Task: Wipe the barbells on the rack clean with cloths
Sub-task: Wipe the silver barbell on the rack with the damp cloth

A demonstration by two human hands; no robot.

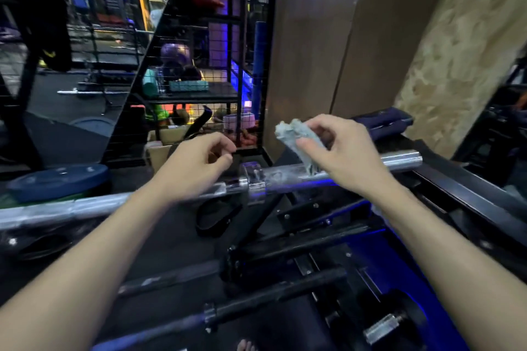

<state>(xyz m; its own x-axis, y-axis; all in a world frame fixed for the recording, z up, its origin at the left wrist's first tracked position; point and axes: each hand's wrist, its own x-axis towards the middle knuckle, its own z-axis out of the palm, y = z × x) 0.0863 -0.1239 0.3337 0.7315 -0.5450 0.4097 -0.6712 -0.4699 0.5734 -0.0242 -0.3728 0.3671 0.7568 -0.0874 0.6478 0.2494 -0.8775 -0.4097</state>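
Observation:
A chrome barbell lies across the black rack, its sleeve end pointing right. My right hand pinches a crumpled grey-blue cloth just above the sleeve, and the cloth's lower end hangs down onto the metal. Above the bar, left of the collar, my left hand hovers with loosely curled fingers and holds nothing. Two darker bars lie lower in the rack, nearer to me.
A blue weight plate lies on the floor at the left. A wire-mesh shelf with gym gear stands behind the bar. Brown wall panels rise at the right. A blue machine base sits below the rack.

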